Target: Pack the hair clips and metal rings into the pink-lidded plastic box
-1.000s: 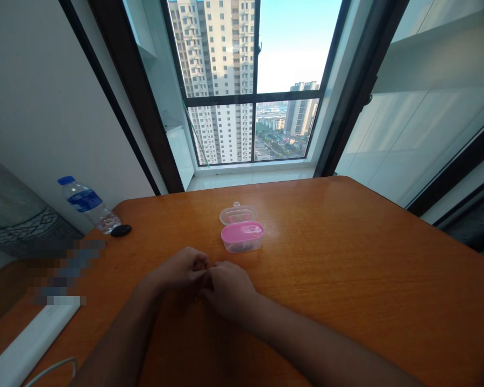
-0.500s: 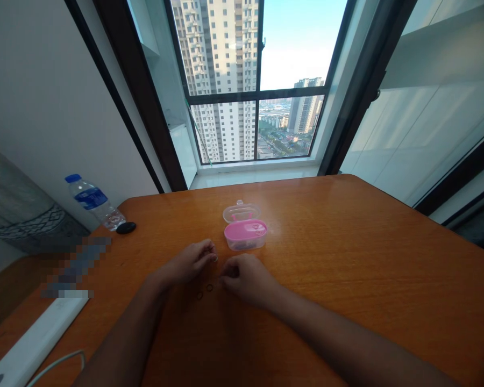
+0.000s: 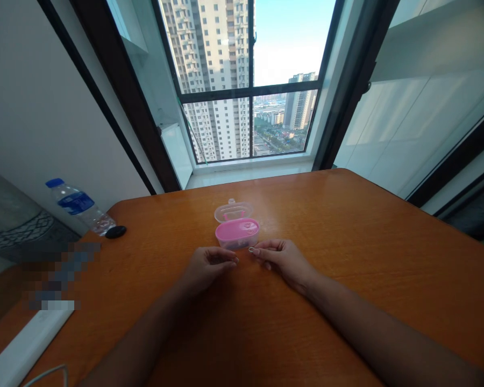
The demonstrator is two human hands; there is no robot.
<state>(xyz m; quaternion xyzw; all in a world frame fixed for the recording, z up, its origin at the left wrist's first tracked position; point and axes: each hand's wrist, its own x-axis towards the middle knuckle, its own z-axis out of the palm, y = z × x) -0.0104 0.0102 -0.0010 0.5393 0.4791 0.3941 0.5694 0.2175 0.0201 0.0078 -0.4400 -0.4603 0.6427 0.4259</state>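
Observation:
My right hand (image 3: 288, 263) pinches a small pale ring (image 3: 251, 250) between thumb and fingertips, just in front of a small clear oval box. My left hand (image 3: 212, 269) is closed in a pinch a little to the left; a pale speck shows at its fingertips, too small to name. The two hands are close but apart. The box has a pink top (image 3: 237, 230), and its clear hinged lid (image 3: 233, 212) lies folded back on the far side. Some small things show dimly through the box wall.
A clear bottle with a blue cap (image 3: 77, 204) leans at the table's left edge, beside a black round object (image 3: 115, 231). A long white bar (image 3: 32, 344) and a pale cable (image 3: 48, 372) lie at lower left. The wooden table (image 3: 367, 258) reaches toward a window.
My right hand has moved right and slightly away from me, now showing a pale ring. My left hand has shifted right. Two small dark rings seen earlier on the table are no longer visible.

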